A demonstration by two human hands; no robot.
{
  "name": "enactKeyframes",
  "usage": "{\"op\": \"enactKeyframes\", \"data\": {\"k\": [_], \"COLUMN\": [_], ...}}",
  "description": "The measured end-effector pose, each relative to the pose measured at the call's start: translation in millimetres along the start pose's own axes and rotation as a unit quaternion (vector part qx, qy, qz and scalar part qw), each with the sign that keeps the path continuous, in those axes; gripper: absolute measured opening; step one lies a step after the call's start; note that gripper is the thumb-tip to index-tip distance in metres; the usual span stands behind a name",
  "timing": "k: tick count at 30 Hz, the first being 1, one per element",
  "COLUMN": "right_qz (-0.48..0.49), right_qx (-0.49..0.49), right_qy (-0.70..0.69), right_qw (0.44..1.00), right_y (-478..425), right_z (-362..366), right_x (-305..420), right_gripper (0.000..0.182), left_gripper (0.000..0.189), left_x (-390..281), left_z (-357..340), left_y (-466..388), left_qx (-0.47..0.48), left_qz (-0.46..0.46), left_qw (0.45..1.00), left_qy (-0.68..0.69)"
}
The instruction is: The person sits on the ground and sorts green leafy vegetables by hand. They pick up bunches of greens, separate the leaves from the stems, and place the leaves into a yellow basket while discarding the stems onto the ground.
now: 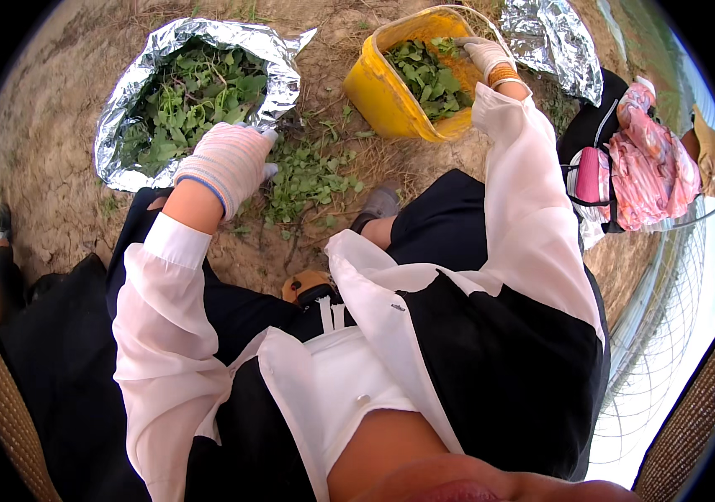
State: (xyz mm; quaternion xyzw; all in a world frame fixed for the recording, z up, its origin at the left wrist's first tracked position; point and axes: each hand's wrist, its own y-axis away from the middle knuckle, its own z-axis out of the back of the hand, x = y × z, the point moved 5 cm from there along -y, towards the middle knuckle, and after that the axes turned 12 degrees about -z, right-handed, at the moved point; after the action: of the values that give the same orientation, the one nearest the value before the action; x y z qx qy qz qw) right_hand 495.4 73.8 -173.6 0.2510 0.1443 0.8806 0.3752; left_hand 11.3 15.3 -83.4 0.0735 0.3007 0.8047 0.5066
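Observation:
My left hand (227, 160), in a striped knit glove with grey fingertips, is by the near right rim of a silver foil bag (163, 41). Leafy greens (200, 94) fill that bag. The left thumb and fingers are apart, and nothing shows between them; the palm is hidden. Loose greens (307, 176) lie on the soil just right of this hand. A yellow plastic bucket (375, 94) leans over, with greens (423, 78) inside. My right hand (486, 55), also gloved, reaches into its opening at the right side, fingertips on a leafy sprig (445, 45).
A second foil sheet or bag (549, 44) lies beyond the bucket at right. Nearer stand a pink patterned cloth (652, 163) and a bag with a pink item (588, 176). My shoe (381, 204) rests beside the loose greens. Another person's feet (3, 226) show at far left.

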Motion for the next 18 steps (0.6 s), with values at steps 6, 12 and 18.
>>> {"op": "enactKeyframes", "data": {"k": [6, 12, 18], "right_qz": [0.132, 0.309, 0.371], "right_qx": [0.188, 0.301, 0.321], "right_qy": [-0.365, -0.457, -0.495], "right_qw": [0.902, 0.778, 0.718], "right_y": [138.1, 278.4, 324.0], "right_z": [31.5, 9.0, -3.8], "right_x": [55.7, 109.0, 119.7], "right_gripper": [0.029, 0.031, 0.032], "left_gripper": [0.058, 0.079, 0.074], "left_x": [-18.0, -35.3, -31.9], "left_z": [38.6, 86.5, 89.7], "left_y": [2.7, 25.5, 44.4], "left_qx": [-0.331, -0.585, -0.548], "left_qz": [-0.051, -0.165, -0.351], "left_qw": [0.942, 0.79, 0.688], "left_qy": [-0.036, 0.083, 0.32]}}
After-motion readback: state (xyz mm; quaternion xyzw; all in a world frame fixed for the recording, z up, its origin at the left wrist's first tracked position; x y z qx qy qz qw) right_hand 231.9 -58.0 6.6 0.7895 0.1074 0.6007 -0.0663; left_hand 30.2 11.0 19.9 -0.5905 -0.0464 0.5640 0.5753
